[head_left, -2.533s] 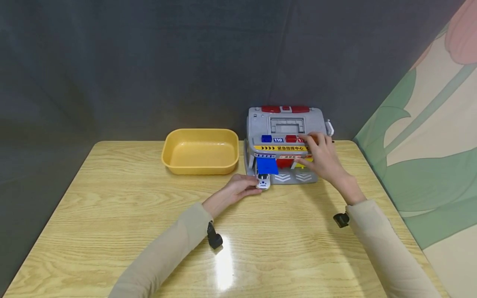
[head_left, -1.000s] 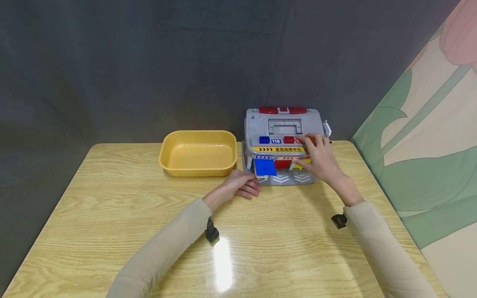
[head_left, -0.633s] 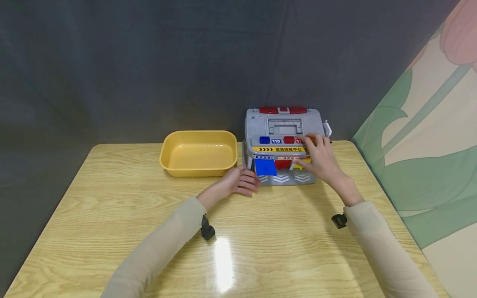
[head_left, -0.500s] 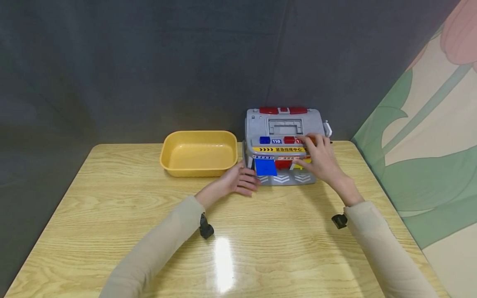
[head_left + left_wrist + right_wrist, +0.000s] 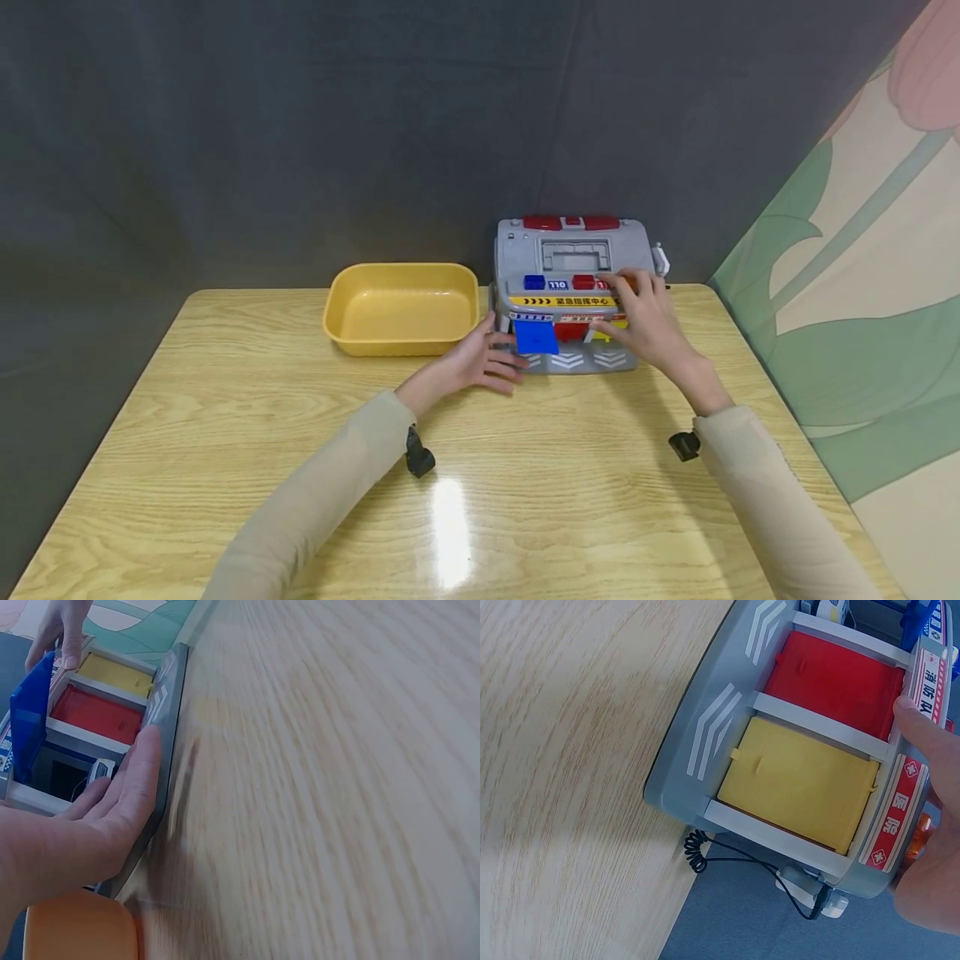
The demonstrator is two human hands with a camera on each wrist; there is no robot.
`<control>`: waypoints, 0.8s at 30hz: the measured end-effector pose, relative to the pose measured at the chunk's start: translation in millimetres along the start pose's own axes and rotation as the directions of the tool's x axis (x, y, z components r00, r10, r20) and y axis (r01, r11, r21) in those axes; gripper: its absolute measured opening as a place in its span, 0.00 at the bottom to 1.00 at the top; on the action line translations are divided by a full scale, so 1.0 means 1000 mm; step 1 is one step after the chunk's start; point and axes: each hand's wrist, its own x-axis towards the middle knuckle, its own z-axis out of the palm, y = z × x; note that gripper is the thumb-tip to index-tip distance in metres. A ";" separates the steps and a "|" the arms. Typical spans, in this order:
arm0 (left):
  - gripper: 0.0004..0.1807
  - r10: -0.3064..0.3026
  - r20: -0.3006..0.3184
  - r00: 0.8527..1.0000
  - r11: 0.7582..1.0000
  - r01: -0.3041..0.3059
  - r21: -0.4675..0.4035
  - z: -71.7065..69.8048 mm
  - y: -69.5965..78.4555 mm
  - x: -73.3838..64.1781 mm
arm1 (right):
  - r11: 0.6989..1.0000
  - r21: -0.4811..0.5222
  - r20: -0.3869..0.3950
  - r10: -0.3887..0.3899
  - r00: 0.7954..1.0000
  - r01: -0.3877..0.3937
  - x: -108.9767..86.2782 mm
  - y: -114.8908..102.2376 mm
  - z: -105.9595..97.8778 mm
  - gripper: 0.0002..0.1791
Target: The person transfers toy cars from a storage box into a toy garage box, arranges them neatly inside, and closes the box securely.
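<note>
A grey toy police and rescue station (image 5: 517,250) stands at the table's back. Its blue door (image 5: 536,337) is swung up, while the red door (image 5: 832,682) and yellow door (image 5: 799,784) are closed. Inside the blue bay sits a white toy car (image 5: 101,771), partly hidden by fingers in the left wrist view. My left hand (image 5: 476,362) is beside that bay's mouth, fingers extended and spread, holding nothing. With thumb on the front sign strip and fingers on the roof by the orange button (image 5: 921,834), my right hand (image 5: 648,321) grips the station's front edge.
Left of the station stands a yellow plastic tub (image 5: 401,343), close to my left hand. A white handset (image 5: 810,892) on a coiled black cord (image 5: 696,851) hangs at the station's right side. A dark curtain (image 5: 300,142) rises behind the wooden table (image 5: 555,500).
My left hand pinched the white toy car in front of the blue bay, moved it inside and let go. Its fingers then spread and drew slightly left. My right hand stayed in place.
</note>
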 end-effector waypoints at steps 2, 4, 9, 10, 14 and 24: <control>0.43 -0.002 0.002 1.000 1.000 0.002 -0.003 0.001 0.000 0.000 | 1.000 0.003 -0.002 0.001 1.000 -0.001 0.000 0.000 -0.001 0.40; 0.44 -0.003 0.002 1.000 1.000 0.003 -0.008 0.001 0.001 0.000 | 1.000 0.007 -0.002 0.001 1.000 -0.001 0.000 0.000 -0.001 0.40; 0.44 -0.007 0.005 1.000 1.000 0.007 -0.015 0.001 0.001 0.000 | 1.000 0.006 -0.003 -0.002 1.000 0.002 0.000 0.000 0.000 0.40; 0.44 -0.007 0.006 1.000 1.000 0.007 -0.014 0.001 0.001 0.000 | 1.000 0.005 -0.004 -0.003 1.000 0.003 0.000 0.001 0.000 0.40; 0.44 -0.005 0.012 1.000 1.000 0.005 -0.010 0.000 0.001 0.000 | 1.000 0.001 -0.008 -0.006 1.000 0.006 0.000 0.001 0.000 0.40; 0.41 0.006 0.010 1.000 1.000 -0.006 -0.005 0.000 0.000 -0.004 | 1.000 -0.008 -0.005 -0.012 1.000 0.012 0.001 0.000 0.000 0.40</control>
